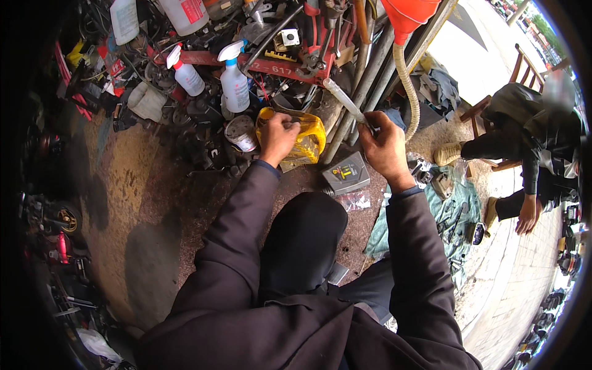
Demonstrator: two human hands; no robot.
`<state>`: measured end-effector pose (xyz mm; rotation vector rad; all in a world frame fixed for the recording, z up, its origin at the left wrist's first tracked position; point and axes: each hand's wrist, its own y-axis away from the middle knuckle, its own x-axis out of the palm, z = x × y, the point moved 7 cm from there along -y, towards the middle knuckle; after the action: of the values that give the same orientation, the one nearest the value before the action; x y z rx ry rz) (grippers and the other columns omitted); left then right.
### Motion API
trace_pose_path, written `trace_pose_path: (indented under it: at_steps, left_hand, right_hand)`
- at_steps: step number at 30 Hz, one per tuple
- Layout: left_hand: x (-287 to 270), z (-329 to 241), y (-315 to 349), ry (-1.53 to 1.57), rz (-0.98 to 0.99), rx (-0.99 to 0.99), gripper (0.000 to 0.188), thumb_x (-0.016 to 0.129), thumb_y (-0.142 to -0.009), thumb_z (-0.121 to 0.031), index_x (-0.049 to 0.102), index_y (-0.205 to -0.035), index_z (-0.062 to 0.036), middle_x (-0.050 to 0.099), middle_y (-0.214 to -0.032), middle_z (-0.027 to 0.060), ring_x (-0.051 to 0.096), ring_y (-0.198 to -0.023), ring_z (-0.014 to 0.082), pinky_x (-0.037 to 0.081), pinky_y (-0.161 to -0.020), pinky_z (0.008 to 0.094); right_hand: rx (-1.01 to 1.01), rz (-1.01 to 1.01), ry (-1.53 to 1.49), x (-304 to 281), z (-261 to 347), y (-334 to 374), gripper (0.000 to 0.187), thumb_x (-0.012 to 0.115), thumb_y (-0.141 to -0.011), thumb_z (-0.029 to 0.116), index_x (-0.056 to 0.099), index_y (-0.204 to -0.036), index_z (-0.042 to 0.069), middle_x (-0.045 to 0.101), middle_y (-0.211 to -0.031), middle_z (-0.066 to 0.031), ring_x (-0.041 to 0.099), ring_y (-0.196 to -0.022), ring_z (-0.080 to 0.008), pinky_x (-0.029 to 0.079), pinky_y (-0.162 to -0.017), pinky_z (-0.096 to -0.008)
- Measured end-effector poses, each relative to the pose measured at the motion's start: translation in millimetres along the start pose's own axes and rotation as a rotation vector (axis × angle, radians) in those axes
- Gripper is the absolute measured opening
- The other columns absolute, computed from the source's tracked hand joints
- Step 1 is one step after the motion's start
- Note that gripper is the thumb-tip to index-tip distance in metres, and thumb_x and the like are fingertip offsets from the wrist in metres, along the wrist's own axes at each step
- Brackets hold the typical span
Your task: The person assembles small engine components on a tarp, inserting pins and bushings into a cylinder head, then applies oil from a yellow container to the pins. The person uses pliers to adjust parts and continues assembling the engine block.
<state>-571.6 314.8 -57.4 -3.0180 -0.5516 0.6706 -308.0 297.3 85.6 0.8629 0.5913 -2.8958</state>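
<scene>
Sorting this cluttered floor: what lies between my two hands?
Head view: the yellow bag's edge and long metal rods lie between left hand and right hand.

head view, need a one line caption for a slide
Left hand grips a yellow plastic bag while right hand holds a clear tube over cluttered tools.

yellow bag [310, 137], orange funnel [407, 15], seemingly translucent tube [343, 98]
</scene>
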Motion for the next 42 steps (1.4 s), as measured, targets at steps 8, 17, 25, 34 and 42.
trace_pose_path:
  at_steps: [8, 17, 25, 34, 42]
  left_hand:
    - [87.0, 11.3, 39.6, 0.669, 0.244, -0.682, 0.019, 0.066, -0.088, -0.029, 0.058, -0.081, -0.0133, 0.055, -0.065, -0.0032, 0.056, -0.054, 0.0137, 0.042, -0.046, 0.0288]
    - [123.3, 33.5, 39.0, 1.191, 0.006, -0.831, 0.026, 0.068, -0.086, -0.033, 0.055, -0.107, -0.0217, 0.052, -0.100, -0.0080, 0.051, -0.081, 0.0120, 0.043, -0.066, 0.0271]
    - [136.1, 40.0, 27.2, 1.200, -0.031, -0.770, 0.019, 0.073, -0.083, -0.027, 0.061, -0.097, -0.0217, 0.053, -0.086, -0.0081, 0.050, -0.075, 0.0069, 0.032, -0.051, 0.0201]
    - [41.0, 33.0, 43.5, 0.974, -0.371, -0.195, 0.025, 0.076, -0.076, -0.008, 0.065, -0.098, -0.0058, 0.065, -0.091, -0.0001, 0.061, -0.083, 0.0124, 0.050, -0.077, 0.0302]
    - [-75.9, 24.5, 118.0, 0.624, -0.029, -0.230, 0.039, 0.067, -0.078, -0.001, 0.063, -0.117, 0.0014, 0.068, -0.110, 0.0051, 0.063, -0.098, 0.0155, 0.048, -0.090, 0.0292]
  right_hand:
    - [-0.002, -0.007, 0.135, 17.1, -24.8, -11.5, 0.019, 0.067, -0.081, 0.014, 0.064, -0.094, 0.000, 0.067, -0.086, -0.0222, 0.066, -0.081, -0.0406, 0.052, -0.073, -0.0433]
    - [-0.068, -0.037, 0.093, 33.6, -17.5, -10.3, 0.019, 0.068, -0.081, 0.012, 0.065, -0.095, 0.000, 0.067, -0.083, -0.0213, 0.066, -0.077, -0.0392, 0.053, -0.070, -0.0425]
    - [-0.094, -0.017, 0.131, 32.7, -20.0, -1.9, 0.018, 0.069, -0.080, 0.011, 0.065, -0.094, 0.001, 0.067, -0.084, -0.0200, 0.066, -0.076, -0.0380, 0.053, -0.070, -0.0415]
    - [-0.186, 0.004, 0.259, 34.3, -39.4, 7.1, 0.020, 0.068, -0.081, 0.013, 0.066, -0.096, 0.000, 0.067, -0.086, -0.0216, 0.066, -0.080, -0.0398, 0.053, -0.072, -0.0427]
    - [-0.028, 0.165, 0.577, 62.3, -73.0, 15.6, 0.023, 0.068, -0.080, 0.019, 0.062, -0.098, 0.006, 0.064, -0.092, -0.0175, 0.065, -0.082, -0.0388, 0.053, -0.069, -0.0472]
